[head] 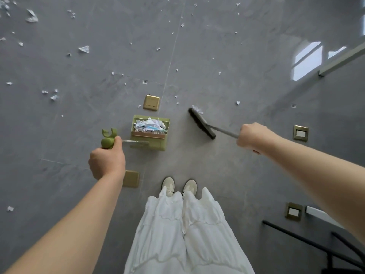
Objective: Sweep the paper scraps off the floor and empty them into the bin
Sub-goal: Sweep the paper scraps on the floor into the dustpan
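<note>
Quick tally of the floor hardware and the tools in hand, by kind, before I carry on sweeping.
Closed brass floor plates: 2
Open brass floor sockets: 2
Green dustpan: 1, with scraps inside
Broom: 1
Total: 6

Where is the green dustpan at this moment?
In the head view the dustpan sits near the centre, ahead of the shoes, between the left hand gripping its handle and the broom head.
</note>
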A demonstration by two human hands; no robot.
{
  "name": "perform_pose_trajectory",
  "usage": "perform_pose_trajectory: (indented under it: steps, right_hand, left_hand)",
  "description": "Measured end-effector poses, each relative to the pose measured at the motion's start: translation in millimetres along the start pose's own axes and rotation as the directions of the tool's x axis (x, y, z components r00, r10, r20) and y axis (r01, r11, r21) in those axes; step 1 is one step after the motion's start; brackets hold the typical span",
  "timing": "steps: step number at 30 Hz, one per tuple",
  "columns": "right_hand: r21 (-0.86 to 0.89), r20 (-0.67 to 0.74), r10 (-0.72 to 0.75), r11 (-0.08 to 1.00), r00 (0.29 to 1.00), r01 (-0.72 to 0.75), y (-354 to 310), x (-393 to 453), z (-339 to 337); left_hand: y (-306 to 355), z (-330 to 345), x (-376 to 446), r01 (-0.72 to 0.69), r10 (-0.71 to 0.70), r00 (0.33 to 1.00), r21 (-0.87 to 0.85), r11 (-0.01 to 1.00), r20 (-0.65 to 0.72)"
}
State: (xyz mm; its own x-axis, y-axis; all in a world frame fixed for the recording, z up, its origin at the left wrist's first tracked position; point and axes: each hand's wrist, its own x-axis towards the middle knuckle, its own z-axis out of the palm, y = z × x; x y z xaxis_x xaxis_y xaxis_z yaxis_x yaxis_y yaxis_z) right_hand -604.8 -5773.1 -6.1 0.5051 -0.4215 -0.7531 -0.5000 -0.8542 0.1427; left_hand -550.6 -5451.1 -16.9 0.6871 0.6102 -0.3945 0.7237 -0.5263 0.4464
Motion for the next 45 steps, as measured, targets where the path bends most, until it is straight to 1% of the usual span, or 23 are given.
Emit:
perform_pose_trajectory:
  steps: [2, 4, 8, 10, 12, 15, 16, 18, 20, 22, 24, 26, 28, 30, 31, 33, 35, 37, 38, 42, 45]
  right_hand:
    - [0.056, -0.016, 0.011, 0.998, 1.0, -0.01, 8, 3, 3]
    - [0.136, -0.013, 0.053, 0.989, 0.999, -0.05, 17, 5, 4]
    - [0.276, 0.067, 0.177, 0.943, 0.982, -0.188, 43, 12, 4]
    - [0.33, 0.1, 0.21, 0.915, 0.973, -0.231, 53, 14, 8]
    - [0.421, 0.141, 0.252, 0.86, 0.957, -0.288, 63, 16, 10]
    - [0.524, 0.246, 0.305, 0.757, 0.92, -0.391, 71, 15, 12]
    - [0.531, 0.282, 0.318, 0.734, 0.905, -0.424, 72, 13, 11]
    - [0.51, 0.33, 0.34, 0.721, 0.881, -0.469, 77, 13, 13]
    - [0.45, 0.37, 0.358, 0.739, 0.857, -0.502, 81, 14, 16]
    - [0.378, 0.384, 0.363, 0.777, 0.849, -0.503, 83, 15, 16]
    - [0.336, 0.42, 0.331, 0.809, 0.845, -0.483, 82, 23, 10]
    - [0.385, 0.436, 0.311, 0.784, 0.844, -0.487, 74, 32, 2]
    - [0.504, 0.461, 0.24, 0.722, 0.854, -0.475, 62, 39, -3]
    - [0.608, 0.413, 0.178, 0.676, 0.893, -0.416, 46, 49, -11]
    - [0.657, 0.409, 0.175, 0.625, 0.896, -0.422, 35, 52, -17]
    - [0.705, 0.377, 0.144, 0.596, 0.915, -0.385, 16, 67, -28]
    - [0.708, 0.351, 0.12, 0.615, 0.929, -0.347, -3, 81, -45]
    - [0.74, 0.372, 0.116, 0.561, 0.921, -0.37, -20, 93, -63]
    - [0.767, 0.359, 0.11, 0.531, 0.927, -0.36, -29, 99, -73]
    - [0.888, 0.341, 0.109, 0.288, 0.934, -0.358, -46, 119, -102]
    - [0.918, 0.345, 0.104, 0.167, 0.933, -0.359, -51, 131, -114]
  left_hand:
    - [2, 4, -4, -0.013, 0.013, 1.0, 0.011, 1.0, 0.01]
    - [4, 7, -8, -0.023, 0.022, 1.0, 0.01, 1.0, 0.015]
    - [13, 16, -18, -0.058, 0.057, 0.997, 0.021, 0.998, 0.049]
    - [17, 19, -20, -0.079, 0.078, 0.995, 0.027, 0.996, 0.059]
    - [25, 23, -21, -0.103, 0.1, 0.992, 0.037, 0.994, 0.074]
    - [35, 26, -21, -0.143, 0.139, 0.986, 0.04, 0.989, 0.092]
    - [40, 28, -20, -0.162, 0.157, 0.983, 0.039, 0.986, 0.096]
    - [47, 30, -16, -0.191, 0.185, 0.977, 0.04, 0.981, 0.108]
    - [53, 31, -10, -0.208, 0.201, 0.972, 0.044, 0.977, 0.124]
    - [60, 32, -4, -0.224, 0.214, 0.967, 0.053, 0.973, 0.14]
    - [69, 35, 5, -0.255, 0.243, 0.957, 0.062, 0.965, 0.161]
    - [80, 38, 17, -0.287, 0.269, 0.946, 0.076, 0.955, 0.18]
    - [90, 41, 27, -0.313, 0.292, 0.936, 0.091, 0.945, 0.195]
    - [101, 44, 39, -0.33, 0.305, 0.93, 0.098, 0.939, 0.206]
    - [107, 45, 44, -0.332, 0.307, 0.928, 0.096, 0.938, 0.211]
    - [119, 47, 55, -0.337, 0.312, 0.924, 0.083, 0.938, 0.222]
    - [129, 49, 64, -0.35, 0.324, 0.916, 0.08, 0.933, 0.236]
    - [136, 51, 72, -0.36, 0.33, 0.913, 0.092, 0.928, 0.239]
    - [141, 53, 79, -0.364, 0.334, 0.913, 0.099, 0.926, 0.234]
    - [154, 58, 91, -0.379, 0.345, 0.91, 0.121, 0.918, 0.231]
    - [165, 62, 97, -0.39, 0.352, 0.906, 0.139, 0.91, 0.235]
